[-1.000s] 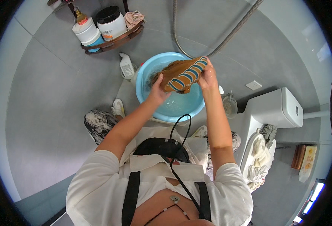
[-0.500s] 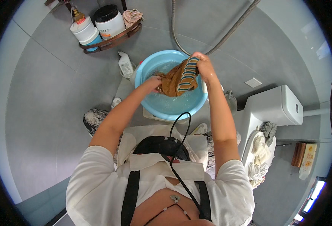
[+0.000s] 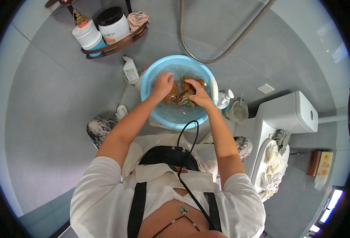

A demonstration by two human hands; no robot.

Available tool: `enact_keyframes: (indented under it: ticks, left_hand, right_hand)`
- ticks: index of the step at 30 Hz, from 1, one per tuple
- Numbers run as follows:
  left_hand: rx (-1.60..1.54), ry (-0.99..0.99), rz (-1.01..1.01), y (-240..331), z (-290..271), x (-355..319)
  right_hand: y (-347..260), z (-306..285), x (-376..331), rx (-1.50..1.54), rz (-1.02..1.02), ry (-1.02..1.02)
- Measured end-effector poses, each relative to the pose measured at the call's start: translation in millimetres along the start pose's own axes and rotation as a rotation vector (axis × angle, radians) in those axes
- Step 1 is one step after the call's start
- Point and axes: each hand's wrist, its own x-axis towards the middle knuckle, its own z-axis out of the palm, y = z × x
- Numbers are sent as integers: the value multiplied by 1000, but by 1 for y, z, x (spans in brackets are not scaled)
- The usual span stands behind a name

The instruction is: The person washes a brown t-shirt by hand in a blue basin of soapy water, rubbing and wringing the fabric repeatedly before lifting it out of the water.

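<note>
Brown, wet and bunched in the blue basin (image 3: 175, 58): a cloth (image 3: 186, 100) with stripes. Left hand (image 3: 165, 83) half curled at its left side, right hand (image 3: 198, 95) arched over its right; cannot tell how firmly gripped. Could splash over the rim by pushing hard, or topple the white pump bottle (image 3: 223, 100) by bumping the basin.

From above, the blue basin (image 3: 144, 89) is open; a black cable (image 3: 192, 121) loops before its near rim, a pump bottle (image 3: 224, 99) stands just right, a white bottle (image 3: 131, 71) left.
</note>
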Motion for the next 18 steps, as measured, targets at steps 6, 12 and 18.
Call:
enact_keyframes:
  ticks: [6, 12, 18]
  left_hand:
    - [26, -502, -89, 41, 33, -14]
    - [255, -605, 3, 8, 36, -33]
    - [514, -628, 83, -4, 22, -37]
  right_hand:
    - [60, 8, -11, 16, 303, 530]
    - [34, 20, -19, -462, 326, 305]
    - [18, 43, -20, -544, 433, -36]
